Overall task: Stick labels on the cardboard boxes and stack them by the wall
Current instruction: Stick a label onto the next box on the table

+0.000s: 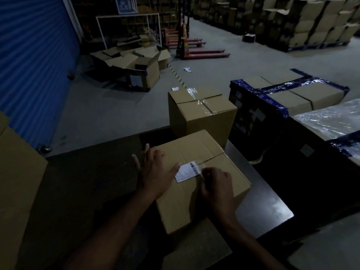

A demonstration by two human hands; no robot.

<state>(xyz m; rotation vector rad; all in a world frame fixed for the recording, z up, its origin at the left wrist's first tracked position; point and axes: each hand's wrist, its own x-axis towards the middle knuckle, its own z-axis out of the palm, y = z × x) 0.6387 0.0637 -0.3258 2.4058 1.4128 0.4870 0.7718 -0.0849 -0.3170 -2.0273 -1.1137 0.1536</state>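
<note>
- The white label (187, 172) lies on the top face of a cardboard box (202, 184), near the taped seam, and this box rests on a dark table (93, 182).
- The right hand (217, 187) has its fingers curled, and the fingertips pinch the right edge of the label (the barcode end) against the box top.
- The left hand (155, 170) lies flat with straight, spread fingers; it presses on the box top just left of the pinch, its thumb touching the left edge of the label.
- Beyond the pinch stands a second sealed box (202, 114), with clear tape across its top.
- To the right of the pinch is a large carton with blue tape (288, 94), and beside it a surface under shiny plastic wrap (331, 119).
- Far behind, on the grey floor (116, 106), I see open empty cartons (136, 65), a red pallet jack (194, 49) and stacked boxes (311, 22); a blue shutter door (33, 65) is at the left.
</note>
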